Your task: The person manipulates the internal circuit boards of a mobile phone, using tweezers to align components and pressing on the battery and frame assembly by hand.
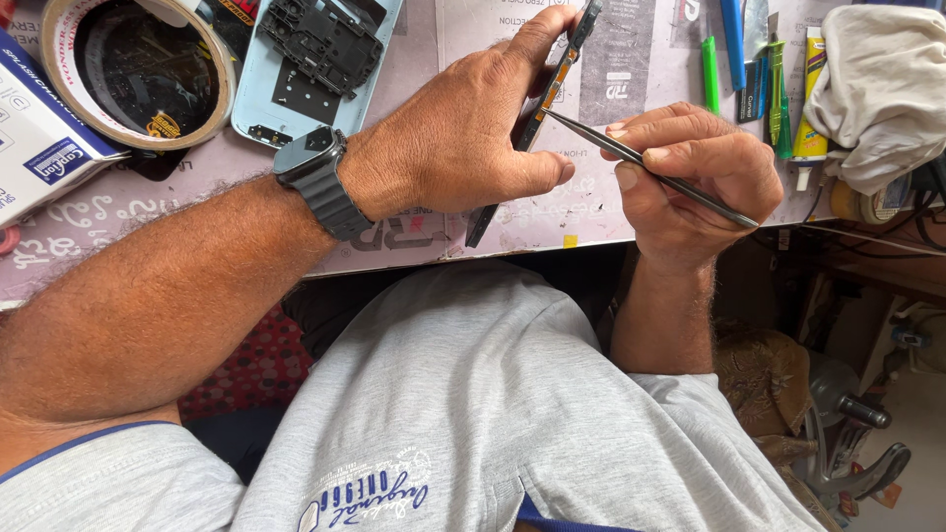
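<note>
Left hand (463,148) grip clamps a phone frame (537,108) edgewise; right hand (690,172) pinches tweezers (650,169), apparently touching it.

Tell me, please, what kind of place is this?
Probably a phone repair bench. The left hand holds a narrow circuit board, the right hand probes it with tweezers, and an opened phone back lies beside a tape roll.

Left hand (463,138) grips a long narrow phone board (545,94) on edge; right hand (690,172) pokes tweezers (650,172) at it. Tape roll (59,94) sits far left.
</note>
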